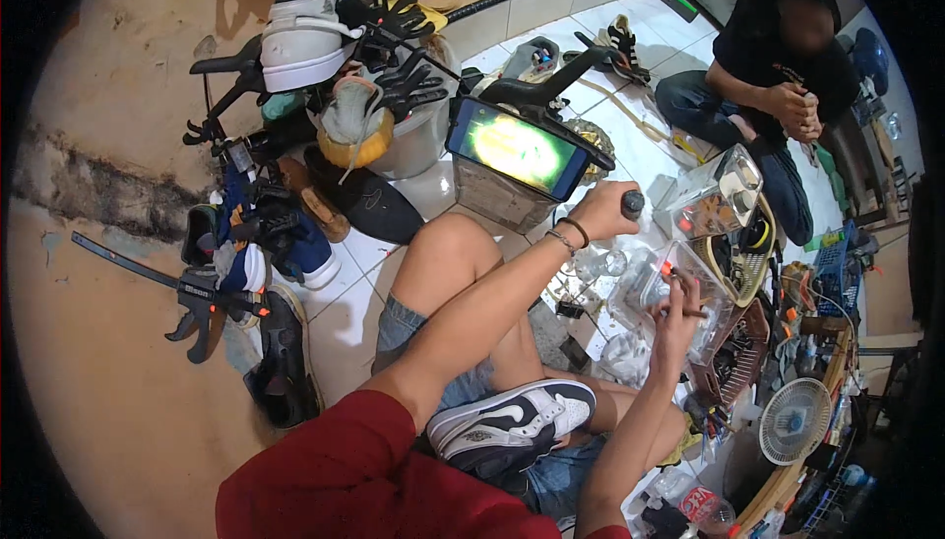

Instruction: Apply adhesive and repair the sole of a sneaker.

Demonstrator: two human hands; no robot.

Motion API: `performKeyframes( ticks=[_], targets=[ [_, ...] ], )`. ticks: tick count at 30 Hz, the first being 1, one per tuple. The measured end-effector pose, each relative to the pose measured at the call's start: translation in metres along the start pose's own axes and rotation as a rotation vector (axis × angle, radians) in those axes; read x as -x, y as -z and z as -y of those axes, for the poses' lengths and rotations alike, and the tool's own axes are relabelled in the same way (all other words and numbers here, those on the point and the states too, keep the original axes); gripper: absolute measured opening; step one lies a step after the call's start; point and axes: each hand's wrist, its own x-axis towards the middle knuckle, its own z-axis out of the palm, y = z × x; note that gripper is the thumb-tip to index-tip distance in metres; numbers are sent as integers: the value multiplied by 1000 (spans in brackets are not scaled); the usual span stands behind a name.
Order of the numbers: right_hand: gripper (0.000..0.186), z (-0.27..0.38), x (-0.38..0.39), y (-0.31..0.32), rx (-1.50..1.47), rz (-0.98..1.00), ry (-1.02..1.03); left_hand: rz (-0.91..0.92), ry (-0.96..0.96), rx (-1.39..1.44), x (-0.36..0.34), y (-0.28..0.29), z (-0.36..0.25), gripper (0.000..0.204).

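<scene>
My left hand is closed around a dark cylindrical thing, its rounded end showing above the fingers; its kind is unclear. My right hand is over the edge of a clear plastic tub, fingers bent, with a thin brown stick-like thing at them. A small orange-red thing shows by its fingertips; whether the hand touches it, I cannot tell. Across my lap lies a black, white and grey sneaker, untouched by either hand. A lit phone leans in front of my left hand.
Shoes and a black clamp crowd the left. A bucket stands behind them. Ahead right sits another person, hands together. Along the right are a clear container, a brown basket, a fan and a bottle.
</scene>
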Motion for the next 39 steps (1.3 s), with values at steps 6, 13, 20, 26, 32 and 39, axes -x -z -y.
performKeyframes(
  ticks=[6,13,20,26,32,39],
  targets=[
    [16,14,58,53,-17,-132,-49,-61,191,-173,11,-30,75,45],
    [49,35,135,94,13,-488,-107,-122,378,-361,21,-45,80,57],
    [31,139,197,82,-46,-280,712,-103,372,-211,22,-38,65,67],
    [13,209,238,0,-264,548,916,-186,113,-324,31,-36,65,86],
    [11,290,255,-24,-169,1049,951,-71,104,-355,45,-39,38,97],
    [17,289,281,-25,-267,802,1141,19,65,-370,50,-37,33,101]
  ],
)
